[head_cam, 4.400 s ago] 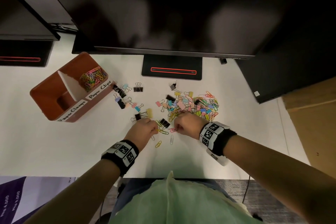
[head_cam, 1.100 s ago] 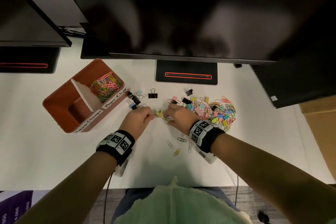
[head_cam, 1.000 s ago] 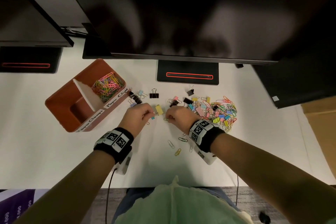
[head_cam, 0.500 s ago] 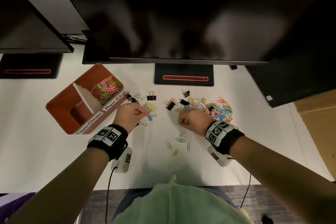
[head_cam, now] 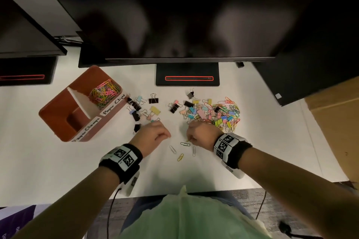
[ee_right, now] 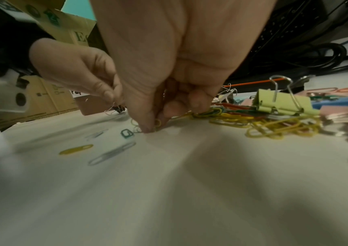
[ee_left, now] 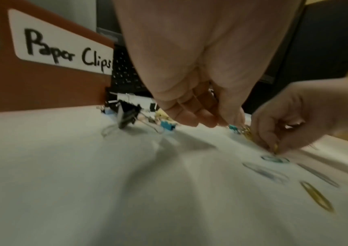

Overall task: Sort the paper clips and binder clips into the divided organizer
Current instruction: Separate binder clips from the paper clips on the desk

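Clips mostly await sorting. Near the table's [head_cam: 58, 170] front edge, the right hand [head_cam: 202, 135] pinches a yellow paper clip [ee_right: 157, 123]; the left hand [head_cam: 153, 136] hangs loosely curled, holding nothing. Farther back lies the mixed pile [head_cam: 211, 114]. In the organizer [head_cam: 58, 120], far left, only paper clips show.

White desk [head_cam: 48, 170], black monitor [head_cam: 174, 15], cardboard box [head_cam: 338, 132], grey carpet [head_cam: 258, 200].

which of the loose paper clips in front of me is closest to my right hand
The dark green paper clip, lying just by the right hand fingertips. The two silver clips and the yellow one lie farther toward you.
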Demonstrator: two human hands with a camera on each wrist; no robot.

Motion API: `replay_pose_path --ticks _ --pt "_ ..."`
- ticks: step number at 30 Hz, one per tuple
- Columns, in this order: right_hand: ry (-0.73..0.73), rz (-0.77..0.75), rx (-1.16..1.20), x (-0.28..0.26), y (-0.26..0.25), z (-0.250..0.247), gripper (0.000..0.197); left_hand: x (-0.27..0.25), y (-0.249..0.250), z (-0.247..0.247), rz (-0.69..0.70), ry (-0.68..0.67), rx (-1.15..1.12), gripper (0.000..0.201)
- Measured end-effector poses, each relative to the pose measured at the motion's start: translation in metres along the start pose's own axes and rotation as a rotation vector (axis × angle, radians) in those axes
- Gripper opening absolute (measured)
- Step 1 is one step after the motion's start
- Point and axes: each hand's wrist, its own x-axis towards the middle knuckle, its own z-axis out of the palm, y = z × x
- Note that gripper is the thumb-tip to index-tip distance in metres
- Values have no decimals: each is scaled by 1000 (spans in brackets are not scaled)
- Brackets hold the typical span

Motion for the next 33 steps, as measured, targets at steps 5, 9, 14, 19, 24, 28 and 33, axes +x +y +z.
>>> replay_pose_path --ticks 5,9,14,19,24,28,33 --pt "20 -20 118 -15 14 5 16 -12 -3 32 17 -18 41 2" --pt "-39 -106 95 -33 18 10 25 -16 -5 39 29 41 145 7" --pt "-87 -181 -26 -34 9 21 25 -13 -7 41 39 8 250 6" --pt "-87 -118 -64 -30 2 19 23 -7 2 41 40 -72 324 7" --pt "-90 -88 -21 -33 5 17 18 -8 9 41 -8 -117 147 3" --pt "-84 -19 70 -41 15 19 18 -10 14 42 -96 -43 -83 11" --pt "25 64 146 -48 30 14 39 -22 21 49 -169 -97 -177 18"
